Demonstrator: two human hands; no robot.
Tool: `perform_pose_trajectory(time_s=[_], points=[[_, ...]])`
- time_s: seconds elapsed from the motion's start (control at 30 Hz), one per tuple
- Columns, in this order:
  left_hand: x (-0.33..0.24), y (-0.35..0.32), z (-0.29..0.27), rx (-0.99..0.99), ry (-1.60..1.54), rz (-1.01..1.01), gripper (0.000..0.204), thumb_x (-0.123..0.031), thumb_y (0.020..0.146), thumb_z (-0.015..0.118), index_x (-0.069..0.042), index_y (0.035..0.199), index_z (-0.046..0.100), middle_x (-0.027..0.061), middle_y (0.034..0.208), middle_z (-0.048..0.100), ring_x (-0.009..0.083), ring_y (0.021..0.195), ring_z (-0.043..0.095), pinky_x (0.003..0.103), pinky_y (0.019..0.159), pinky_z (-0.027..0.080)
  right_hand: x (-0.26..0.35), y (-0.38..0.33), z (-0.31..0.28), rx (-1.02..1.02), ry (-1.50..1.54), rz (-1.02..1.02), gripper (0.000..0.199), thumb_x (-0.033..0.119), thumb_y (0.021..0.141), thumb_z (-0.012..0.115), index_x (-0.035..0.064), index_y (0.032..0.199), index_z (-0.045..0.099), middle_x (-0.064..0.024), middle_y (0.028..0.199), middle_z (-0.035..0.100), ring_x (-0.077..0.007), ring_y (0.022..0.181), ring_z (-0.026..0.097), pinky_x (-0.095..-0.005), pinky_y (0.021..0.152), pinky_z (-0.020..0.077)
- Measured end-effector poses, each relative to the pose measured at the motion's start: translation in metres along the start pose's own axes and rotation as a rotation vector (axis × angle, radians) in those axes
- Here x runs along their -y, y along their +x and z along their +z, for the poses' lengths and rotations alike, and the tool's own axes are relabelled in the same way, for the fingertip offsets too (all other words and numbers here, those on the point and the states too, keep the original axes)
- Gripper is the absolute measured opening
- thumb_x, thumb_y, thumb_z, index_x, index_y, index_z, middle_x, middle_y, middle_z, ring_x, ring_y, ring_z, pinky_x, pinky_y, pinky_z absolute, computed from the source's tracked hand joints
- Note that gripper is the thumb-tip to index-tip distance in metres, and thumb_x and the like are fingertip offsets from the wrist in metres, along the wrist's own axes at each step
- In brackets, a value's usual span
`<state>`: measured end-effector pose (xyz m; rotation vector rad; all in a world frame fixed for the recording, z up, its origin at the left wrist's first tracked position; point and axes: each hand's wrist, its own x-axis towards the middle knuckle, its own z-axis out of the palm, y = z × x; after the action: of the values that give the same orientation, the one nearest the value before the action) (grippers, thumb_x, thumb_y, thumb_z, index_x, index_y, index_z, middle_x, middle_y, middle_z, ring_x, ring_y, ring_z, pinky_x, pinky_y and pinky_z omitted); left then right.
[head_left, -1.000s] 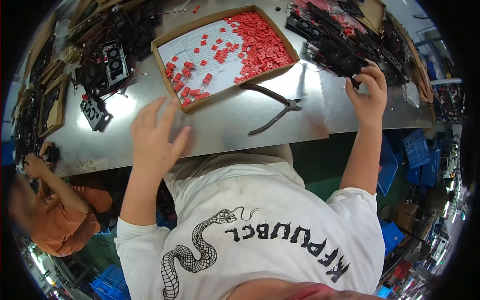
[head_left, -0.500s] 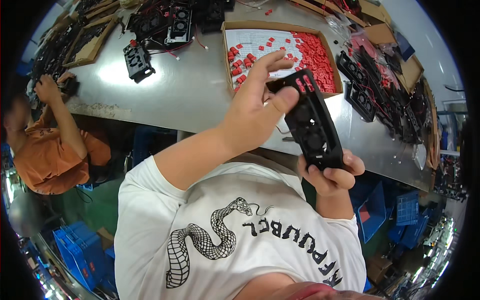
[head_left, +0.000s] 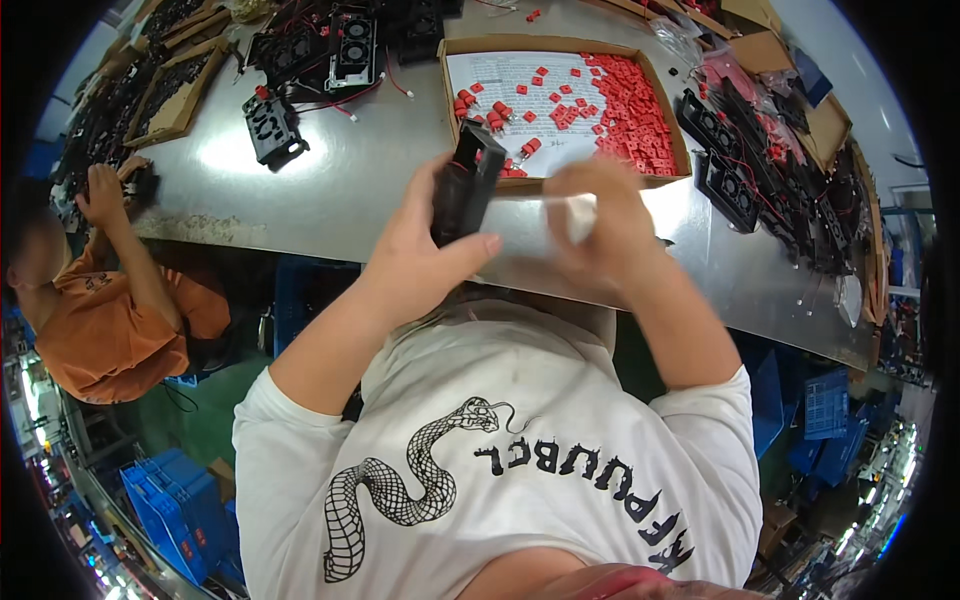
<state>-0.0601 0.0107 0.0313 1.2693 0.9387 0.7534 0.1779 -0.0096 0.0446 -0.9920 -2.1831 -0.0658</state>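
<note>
My left hand (head_left: 412, 258) grips a black plastic fan housing (head_left: 468, 190), fingers wrapped behind it and thumb along its near side. The housing stands tilted on edge in front of the cardboard tray (head_left: 672, 100), so its fan face is hidden. To the right, my right hand (head_left: 610, 215) is raised just in front of the tray, smeared by motion; whether it holds anything does not show. In the tray, small red square pieces (head_left: 635, 120) heap up at the right, and red cylindrical parts (head_left: 530, 148) lie at the left on a printed sheet (head_left: 500, 68).
A black fan unit (head_left: 272, 130) lies left on the metal table (head_left: 340, 205), with more wired fan units (head_left: 355, 50) behind. Black housings (head_left: 730, 190) pile up at the right. A co-worker in orange (head_left: 110, 335) sits at the left. Blue crates (head_left: 175, 510) stand on the floor.
The housing has moved left and turned from face-up to edge-on, now in my left hand alone. My right hand has let go of its lower end and risen toward the tray.
</note>
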Motion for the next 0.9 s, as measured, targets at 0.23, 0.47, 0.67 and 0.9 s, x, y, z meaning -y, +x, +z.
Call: perform_pose_trajectory(time_s=[0.23, 0.47, 0.67, 0.9], points=[[0.017, -0.006, 0.011, 0.015, 0.959, 0.664, 0.088, -0.017, 0.071, 0.082, 0.001, 0.144, 0.037, 0.0222, 0.134, 0.049, 0.0421, 0.121, 0.051, 0.046, 0.107, 0.043, -0.092, 0.03, 0.026, 0.556, 0.14, 0.372, 0.028, 0.01, 0.085, 0.069, 0.0006, 0.111, 0.071, -0.0158, 0.115, 0.07, -0.0338, 0.107, 0.066, -0.0413, 0.094, 0.0527], [0.033, -0.002, 0.002, 0.076, 1.229, 0.673, 0.091, -0.031, 0.072, 0.082, -0.004, 0.149, 0.042, 0.0119, 0.14, 0.049, 0.034, 0.108, 0.054, 0.047, 0.094, 0.044, -0.076, 0.015, 0.018, 0.399, 0.161, 0.463, 0.024, 0.011, 0.088, 0.071, 0.0025, 0.11, 0.073, -0.0133, 0.107, 0.071, -0.0287, 0.094, 0.069, -0.0372, 0.082, 0.0551], [0.047, 0.004, 0.003, 0.019, 1.106, 0.662, 0.093, -0.031, 0.07, 0.083, -0.005, 0.149, 0.042, 0.0135, 0.137, 0.051, 0.0341, 0.109, 0.056, 0.047, 0.093, 0.044, 0.007, -0.051, 0.009, 0.256, 0.324, 0.858, 0.031, -0.003, 0.083, 0.072, 0.0027, 0.114, 0.072, -0.0081, 0.099, 0.071, -0.0155, 0.086, 0.067, -0.0272, 0.071, 0.0525], [0.04, 0.013, 0.011, 0.171, 0.967, 0.686, 0.085, -0.044, 0.076, 0.082, -0.009, 0.146, 0.05, 0.0139, 0.126, 0.058, 0.0335, 0.11, 0.059, 0.045, 0.095, 0.046, 0.001, -0.102, 0.034, 0.022, 0.268, 0.776, 0.046, -0.015, 0.08, 0.068, 0.008, 0.11, 0.042, -0.013, 0.11, 0.068, -0.016, 0.096, 0.067, -0.0274, 0.078, 0.054]])
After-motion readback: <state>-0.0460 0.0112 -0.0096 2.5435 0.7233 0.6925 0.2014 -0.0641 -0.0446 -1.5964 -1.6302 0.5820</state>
